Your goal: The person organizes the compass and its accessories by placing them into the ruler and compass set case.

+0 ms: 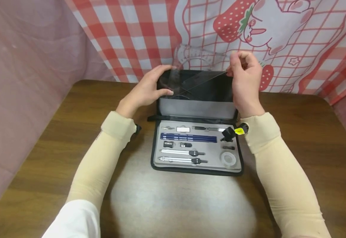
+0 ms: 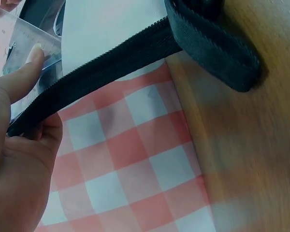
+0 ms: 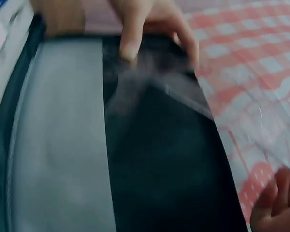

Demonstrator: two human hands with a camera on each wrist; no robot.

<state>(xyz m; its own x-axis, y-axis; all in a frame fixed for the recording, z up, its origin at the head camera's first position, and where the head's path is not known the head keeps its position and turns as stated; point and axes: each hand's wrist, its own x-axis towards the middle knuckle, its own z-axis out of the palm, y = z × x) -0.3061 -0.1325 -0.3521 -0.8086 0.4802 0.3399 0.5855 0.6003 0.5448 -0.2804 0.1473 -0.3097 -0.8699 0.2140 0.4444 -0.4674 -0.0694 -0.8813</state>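
Observation:
A zip-up geometry set case lies open on the table, its lid raised at the back. My left hand grips the lid's left edge, thumb inside and fingers behind the zipper edge. With thumb and fingers my right hand pinches the right end of a clear plastic set square with protractor markings. The set square slants across the lid's dark pocket, its left part near my left thumb. How far it sits inside the pocket I cannot tell.
The case's grey tray holds blue pencils, two compasses, a white eraser, sharpener-like pieces and a round clear container. Behind the table hangs a red-and-white checked cloth. A pink curtain hangs at left.

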